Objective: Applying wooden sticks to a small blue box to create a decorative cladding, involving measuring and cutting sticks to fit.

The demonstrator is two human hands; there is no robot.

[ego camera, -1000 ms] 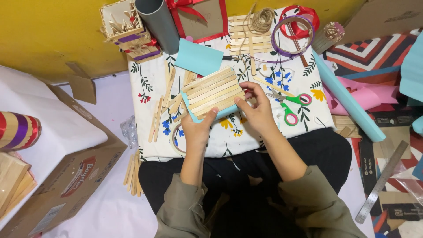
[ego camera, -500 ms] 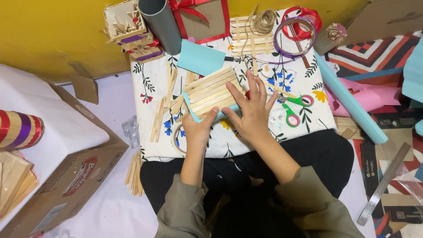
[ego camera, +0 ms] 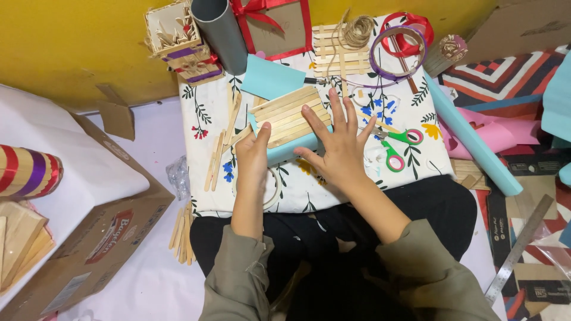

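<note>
Your right hand has let go, fingers now spread flat beside the popsicle-stick panel, while your left hand steadies its edge with fingers together.

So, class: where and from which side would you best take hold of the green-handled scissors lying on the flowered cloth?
Take the scissors by the two green loop handles, coming from above on the right hand side. They lie flat, the loops open and clear of the stick panel, the blades pointing toward that hand.
</note>
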